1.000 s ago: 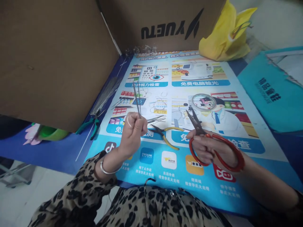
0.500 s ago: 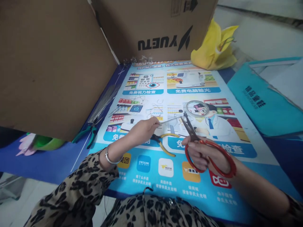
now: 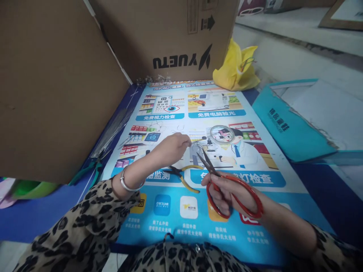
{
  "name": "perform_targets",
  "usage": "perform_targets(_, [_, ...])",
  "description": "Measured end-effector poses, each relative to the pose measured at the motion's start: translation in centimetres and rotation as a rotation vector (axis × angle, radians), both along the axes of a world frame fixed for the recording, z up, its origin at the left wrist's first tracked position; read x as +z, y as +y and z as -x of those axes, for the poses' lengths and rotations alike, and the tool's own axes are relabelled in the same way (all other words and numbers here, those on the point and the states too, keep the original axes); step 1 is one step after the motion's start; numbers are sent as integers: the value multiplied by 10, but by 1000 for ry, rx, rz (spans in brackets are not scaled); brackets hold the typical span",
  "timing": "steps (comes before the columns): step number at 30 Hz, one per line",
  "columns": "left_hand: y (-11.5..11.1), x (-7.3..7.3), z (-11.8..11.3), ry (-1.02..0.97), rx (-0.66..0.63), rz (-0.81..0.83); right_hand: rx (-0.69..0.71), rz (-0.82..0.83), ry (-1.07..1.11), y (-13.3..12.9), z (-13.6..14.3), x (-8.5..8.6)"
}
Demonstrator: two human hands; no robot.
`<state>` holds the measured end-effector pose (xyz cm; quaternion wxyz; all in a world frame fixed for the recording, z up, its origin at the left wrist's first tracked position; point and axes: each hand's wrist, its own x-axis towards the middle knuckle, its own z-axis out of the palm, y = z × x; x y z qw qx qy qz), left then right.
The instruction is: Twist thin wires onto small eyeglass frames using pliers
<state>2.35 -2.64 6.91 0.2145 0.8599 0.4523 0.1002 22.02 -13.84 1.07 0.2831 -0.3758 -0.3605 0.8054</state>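
My left hand (image 3: 173,150) is closed in a pinch on a few thin wires (image 3: 198,141), whose ends stick out to the right over the printed poster. In my right hand (image 3: 227,190) is a pair of scissors (image 3: 210,166) with red handles, my fingers through the loops. The blades are slightly apart, pointing up and left just below the wires, and seem not to touch them. Cutting pliers (image 3: 184,177) with yellow handles lie on the poster between my hands, jaws to the left. Thin curled wire (image 3: 159,126), faint against the print, lies beyond my left hand.
Tall cardboard panels (image 3: 181,34) stand at the back and left. At the left lie a bundle of straight wires (image 3: 112,132) and teal-handled pliers (image 3: 87,173). Small wire pieces (image 3: 154,79) sit at the back. A yellow bag (image 3: 236,70) and a teal box (image 3: 283,121) are to the right.
My view has shifted a little to the right. The scissors have drawn back from the wire ends towards me and left. My left hand keeps its pinch on the wires.
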Motion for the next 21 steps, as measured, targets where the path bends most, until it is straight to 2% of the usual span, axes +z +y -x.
perform_targets(4, [-6, 1, -2, -57, 19, 0, 53, 135, 54, 1, 7, 4])
perform_targets(9, [-15, 0, -5, -96, 15, -2, 22, 153, 156, 7, 14, 7])
perform_targets(13, [-17, -1, -1, -95, -9, 26, -8, 168, 68, 11, 17, 7])
perform_targets(17, [-21, 9, 15, -84, 11, 54, -124, 170, 57, 14, 14, 6])
perform_targets(21, [-23, 18, 43, -67, 65, 90, -260, 189, 32, 17, 6, 7])
